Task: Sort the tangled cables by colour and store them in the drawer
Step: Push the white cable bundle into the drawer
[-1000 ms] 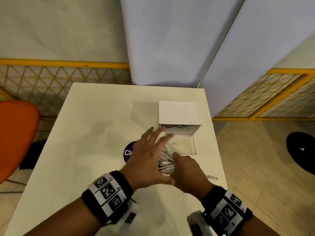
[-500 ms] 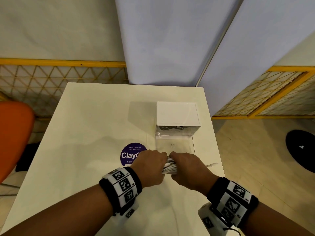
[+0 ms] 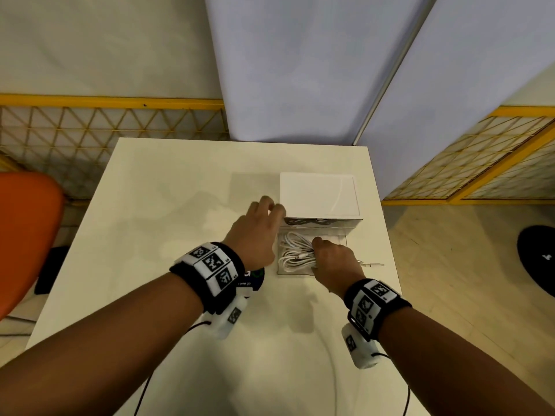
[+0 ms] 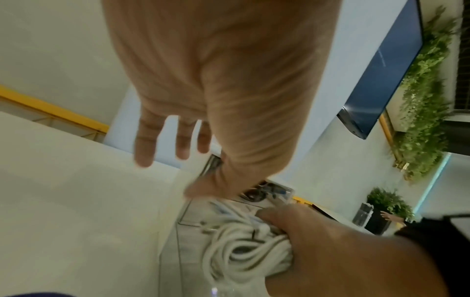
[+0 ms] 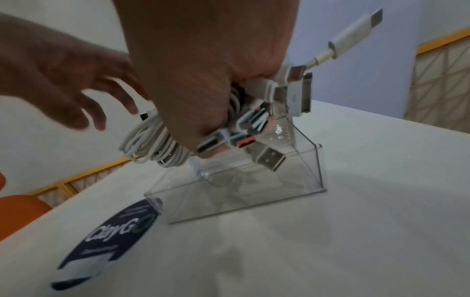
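Note:
My right hand point(image 3: 319, 245) grips a coiled bundle of white cables point(image 3: 295, 250) and holds it in the mouth of the pulled-out clear drawer point(image 3: 310, 272). In the right wrist view several USB plugs point(image 5: 268, 155) stick out below my fist, just above the clear drawer point(image 5: 241, 193). My left hand point(image 3: 270, 207) is open with spread fingers point(image 4: 145, 146) at the front left corner of the white drawer unit point(image 3: 318, 195); whether it touches it I cannot tell. Dark cables point(image 3: 303, 221) lie in the clear drawer above.
A purple round sticker point(image 3: 253, 280) lies on the white table point(image 3: 168, 205), partly under my left wrist. The table's right edge runs close to the drawer unit. An orange chair point(image 3: 27, 235) stands at the left, a yellow lattice fence point(image 3: 90, 136) and grey-blue panels point(image 3: 300, 70) behind.
Both hands held the white bundle in front of the drawer. My left hand has let go and moved to the unit's corner; my right hand carried the bundle over the open drawer.

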